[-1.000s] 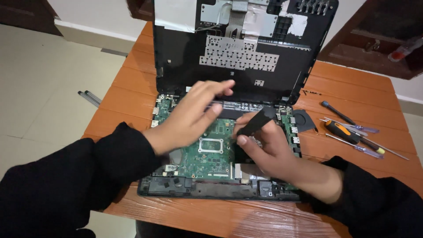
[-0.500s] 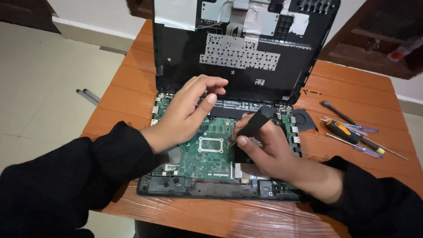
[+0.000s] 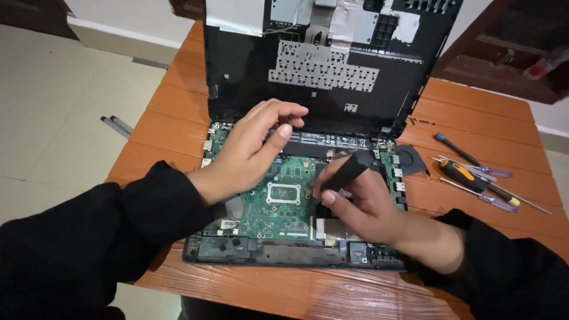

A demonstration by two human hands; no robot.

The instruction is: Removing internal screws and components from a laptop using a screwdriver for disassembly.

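An opened laptop lies on the table, its green motherboard [image 3: 283,204] bare in the black base [image 3: 267,253]. The raised top cover [image 3: 332,59] stands behind it, showing the keyboard's underside. My left hand [image 3: 252,148] hovers over the board's upper left, fingers curled near the hinge strip, holding nothing that I can see. My right hand [image 3: 361,201] rests on the board's right part and pinches a flat black strip [image 3: 342,173] between thumb and fingers.
The orange wooden table [image 3: 474,112] carries several screwdrivers [image 3: 474,178] at the right, and a small black fan part [image 3: 412,159] beside the laptop. Two thin dark rods [image 3: 115,125] lie on the tiled floor at left. A dark wooden cabinet [image 3: 510,47] stands beyond.
My left hand has drawn back a little toward the left and curled its fingers. The right hand with the black strip has dropped slightly toward the board.
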